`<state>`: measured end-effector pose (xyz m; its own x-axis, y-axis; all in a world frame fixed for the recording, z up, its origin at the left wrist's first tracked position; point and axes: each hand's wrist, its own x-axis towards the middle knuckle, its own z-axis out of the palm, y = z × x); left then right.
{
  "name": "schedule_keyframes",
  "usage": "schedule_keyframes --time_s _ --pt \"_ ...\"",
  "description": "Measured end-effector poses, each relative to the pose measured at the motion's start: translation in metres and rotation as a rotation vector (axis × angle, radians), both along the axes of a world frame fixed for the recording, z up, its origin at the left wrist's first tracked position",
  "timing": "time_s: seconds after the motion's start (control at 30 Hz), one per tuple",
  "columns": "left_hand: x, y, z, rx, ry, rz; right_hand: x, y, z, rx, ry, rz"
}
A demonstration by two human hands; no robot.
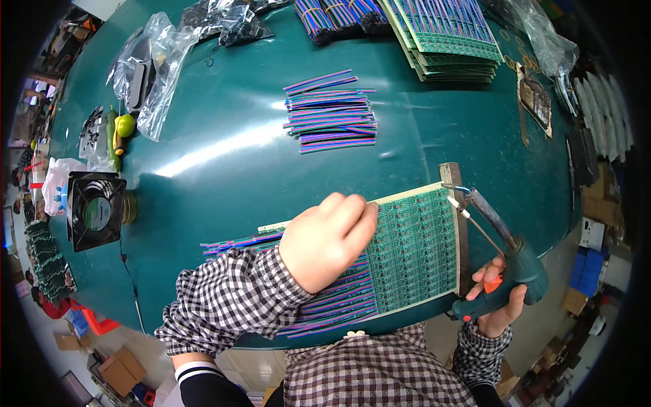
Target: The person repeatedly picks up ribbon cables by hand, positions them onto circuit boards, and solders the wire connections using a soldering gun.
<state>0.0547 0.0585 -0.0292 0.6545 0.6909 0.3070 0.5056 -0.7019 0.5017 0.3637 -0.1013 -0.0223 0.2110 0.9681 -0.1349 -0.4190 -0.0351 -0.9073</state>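
Note:
My right hand is wrapped round the handle of a green soldering gun with an orange trigger. Its tip and a thin feed tube point toward the upper right corner of a green circuit board panel. Over the panel's upper middle lies my left hand, fingers curled together; whatever they may pinch is hidden beneath them. Striped multicoloured wires run in rows across the panel's left part, partly under my left sleeve. Along the panel's right edge lies a metal bar.
Cut striped wires lie in a pile ahead. Farther back are banded wire bundles and stacked wired panels. A black fan stands at left, near plastic bags. A dark, stained pad sits at far right.

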Motion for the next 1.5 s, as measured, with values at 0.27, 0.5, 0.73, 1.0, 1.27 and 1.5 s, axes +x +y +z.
schedule_keyframes --time_s 0.27,0.5,0.73,1.0,1.27,1.5 --pt "0.007 -0.006 -0.005 0.223 0.133 -0.02 -0.009 -0.012 0.014 -0.057 -0.126 0.083" --pt "0.009 -0.008 -0.009 0.261 0.116 0.004 -0.034 -0.014 0.021 -0.176 -0.283 0.064" --pt "0.008 -0.008 -0.009 0.249 0.122 -0.001 -0.041 -0.002 0.025 -0.261 -0.369 0.063" --pt "0.008 -0.007 -0.007 0.229 0.122 -0.004 -0.046 0.009 0.029 -0.238 -0.65 0.134" --pt "0.009 -0.005 -0.007 0.236 0.105 -0.008 -0.044 0.01 0.026 -0.239 -0.626 0.145" --pt "0.008 -0.003 -0.013 0.319 0.099 -0.019 -0.042 0.001 0.02 -0.222 -0.547 0.127"
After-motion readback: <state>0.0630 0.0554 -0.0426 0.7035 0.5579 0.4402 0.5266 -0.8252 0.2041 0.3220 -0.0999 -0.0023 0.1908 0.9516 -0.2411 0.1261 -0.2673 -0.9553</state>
